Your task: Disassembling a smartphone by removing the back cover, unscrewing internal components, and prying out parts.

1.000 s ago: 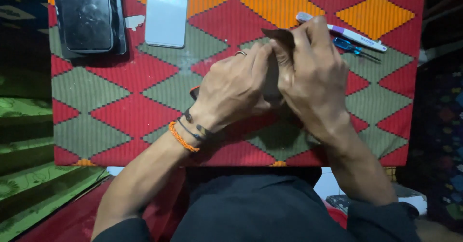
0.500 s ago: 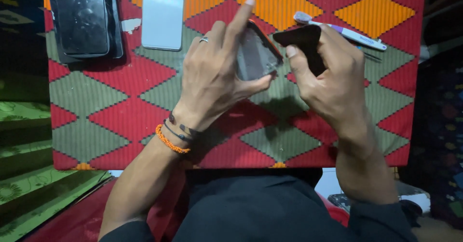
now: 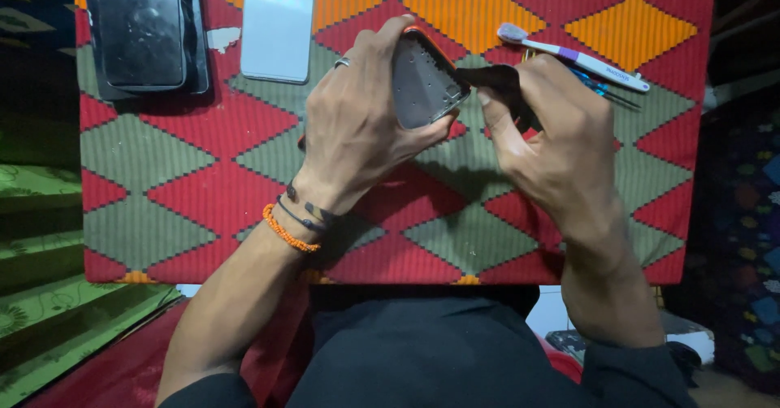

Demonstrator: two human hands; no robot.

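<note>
Covering the whole work top is a woven cloth (image 3: 203, 197) with red, green and orange diamond shapes; it looks thick and a bit rough. Two arms reach over it from below. The left hand (image 3: 357, 128) is wrapped round a small grey phone frame (image 3: 422, 83), with the thumb on one side and the fingers curled behind. The frame is held up above the middle of the cloth, tilted, with its flat grey inside showing. That inside looks like dull metal with tiny dots, and the rounded edge has a thin orange line. The right hand (image 3: 552, 144) pinches a dark, soft-looking flap (image 3: 496, 79) that meets the frame's right edge. At the top left lies a shiny black phone (image 3: 138, 26). Next to it is a flat pale grey panel (image 3: 278, 22). A white toothbrush (image 3: 577, 57) lies at the top right. An orange bead band (image 3: 288, 231) goes round the left wrist.
</note>
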